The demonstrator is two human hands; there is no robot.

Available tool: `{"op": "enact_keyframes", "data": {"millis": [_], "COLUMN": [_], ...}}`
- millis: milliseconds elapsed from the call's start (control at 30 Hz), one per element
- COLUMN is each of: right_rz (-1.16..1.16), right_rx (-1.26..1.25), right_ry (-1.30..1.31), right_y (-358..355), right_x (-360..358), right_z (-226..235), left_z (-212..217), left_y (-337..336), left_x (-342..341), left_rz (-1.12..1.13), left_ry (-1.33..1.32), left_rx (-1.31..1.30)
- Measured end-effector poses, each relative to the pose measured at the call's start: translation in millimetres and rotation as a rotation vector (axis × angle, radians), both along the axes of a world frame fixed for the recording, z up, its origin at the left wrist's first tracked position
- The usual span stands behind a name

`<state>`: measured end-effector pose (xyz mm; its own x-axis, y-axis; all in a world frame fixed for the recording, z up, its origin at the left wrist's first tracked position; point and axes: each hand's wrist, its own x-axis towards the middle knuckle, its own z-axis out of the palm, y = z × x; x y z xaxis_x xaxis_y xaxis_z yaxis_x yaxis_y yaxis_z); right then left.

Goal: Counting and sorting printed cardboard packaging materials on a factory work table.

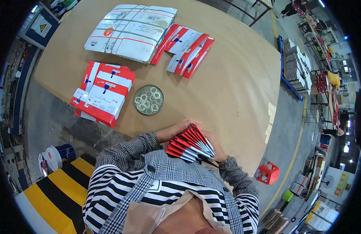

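Close to my body, at the table's near edge, I hold a fanned stack of flat red and white printed cartons (189, 143). My left hand (182, 126) is closed around the stack's far left side. On the right side, my right hand (216, 148) grips the same stack, its fingers partly hidden. Beyond my left forearm sits a round shallow dish (141, 92) holding several pale rings (150, 102) that look like rubber bands. Left of the dish lies a pile of red and white flat cartons (104, 93).
A strapped white bundle (131, 31) lies at the far left of the brown table (239, 78), with more red and white cartons (188, 50) beside it. A red stool (268, 173) stands right on the floor. A yellow-black striped surface (57, 195) is at lower left.
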<state>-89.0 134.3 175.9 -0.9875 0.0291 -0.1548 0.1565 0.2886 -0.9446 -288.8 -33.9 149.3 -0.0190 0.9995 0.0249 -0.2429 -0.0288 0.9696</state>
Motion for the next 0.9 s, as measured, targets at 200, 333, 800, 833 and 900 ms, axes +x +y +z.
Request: {"op": "enact_keyframes", "data": {"millis": [200,333,800,833,900], "right_rz": [0.008,0.048,0.122,0.104,0.096], "right_rx": [0.077,-0.01,0.095,0.108,0.173], "right_ry": [0.091,-0.017,-0.009,0.016,-0.019], "right_y": [-5.2,-20.3,0.5,0.1,2.9], "right_x": [-5.5,-10.3,-4.2,-1.1,8.8], "right_z": [23.7,27.9,19.3,21.0,23.1], "left_z": [6.3,2.0,58.6,60.5,67.4], "left_y": [1.6,9.0,-15.1,-15.0,-13.0], "left_x": [6.4,22.2,-17.2,-17.2,-17.4], "left_rz": [0.129,0.293,-0.148,-0.155,-0.183], "left_ry": [-0.124,-0.318,0.093,0.092,-0.094], "left_rx": [-0.029,-0.039,0.121,0.128,0.141]}}
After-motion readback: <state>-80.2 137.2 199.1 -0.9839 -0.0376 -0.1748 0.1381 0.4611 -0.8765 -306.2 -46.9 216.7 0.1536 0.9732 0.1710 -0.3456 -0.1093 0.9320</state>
